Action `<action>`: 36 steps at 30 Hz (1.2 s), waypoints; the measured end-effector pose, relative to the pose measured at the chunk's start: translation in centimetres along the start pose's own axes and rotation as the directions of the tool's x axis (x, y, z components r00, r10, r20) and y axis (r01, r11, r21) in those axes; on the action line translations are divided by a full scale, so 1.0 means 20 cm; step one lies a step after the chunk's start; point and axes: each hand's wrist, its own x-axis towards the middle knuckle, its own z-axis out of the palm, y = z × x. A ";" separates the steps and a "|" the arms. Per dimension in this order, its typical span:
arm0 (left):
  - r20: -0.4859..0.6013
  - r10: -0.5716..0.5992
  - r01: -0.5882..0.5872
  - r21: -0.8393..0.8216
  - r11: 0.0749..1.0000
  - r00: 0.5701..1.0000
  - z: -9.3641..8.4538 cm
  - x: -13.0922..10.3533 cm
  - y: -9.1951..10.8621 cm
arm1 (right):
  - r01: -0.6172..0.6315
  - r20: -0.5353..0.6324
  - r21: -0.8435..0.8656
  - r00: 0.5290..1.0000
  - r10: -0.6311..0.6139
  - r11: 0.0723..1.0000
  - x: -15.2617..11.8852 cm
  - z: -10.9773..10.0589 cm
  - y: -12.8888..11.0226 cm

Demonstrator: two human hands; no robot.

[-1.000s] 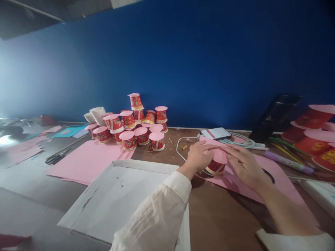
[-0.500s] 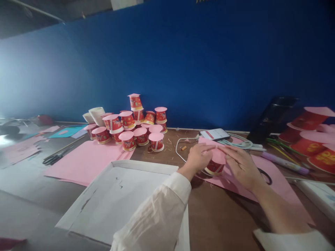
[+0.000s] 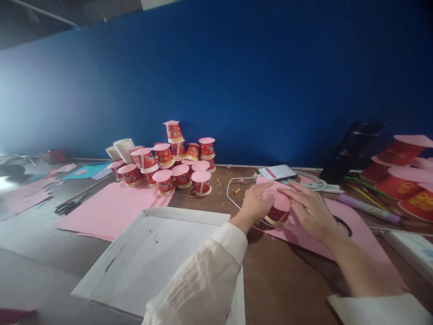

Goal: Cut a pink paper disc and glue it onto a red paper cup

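An upside-down red paper cup point(image 3: 278, 215) stands on the brown table beside a pink sheet, with a round pink paper piece point(image 3: 276, 201) on its top. My left hand point(image 3: 255, 203) touches the left side of the pink piece, its fingers apart. At the right side of the same piece, my right hand point(image 3: 309, 210) rests its outstretched fingers near the edge. Neither hand is wrapped round the cup. A larger pink sheet point(image 3: 365, 246) lies under and behind my right hand, with a black ring-shaped handle on it.
Several red cups topped with pink paper point(image 3: 164, 183) are stacked left of centre. A white box lid point(image 3: 142, 262) lies in front. Scissors point(image 3: 69, 206), pink sheets point(image 3: 111, 210), a phone point(image 3: 277, 173), cables, a purple pen point(image 3: 368, 209) and more cups point(image 3: 401, 183) surround the work area.
The fingers of my left hand have drawn back slightly from the middle of the pink piece. My right fingers have spread a little. The cup stays in place.
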 end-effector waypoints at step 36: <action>0.040 -0.162 0.165 -0.071 0.984 0.986 -0.03 -0.05 0.02 | -0.299 0.060 0.191 0.954 0.293 0.935 -0.09 0.01 -0.04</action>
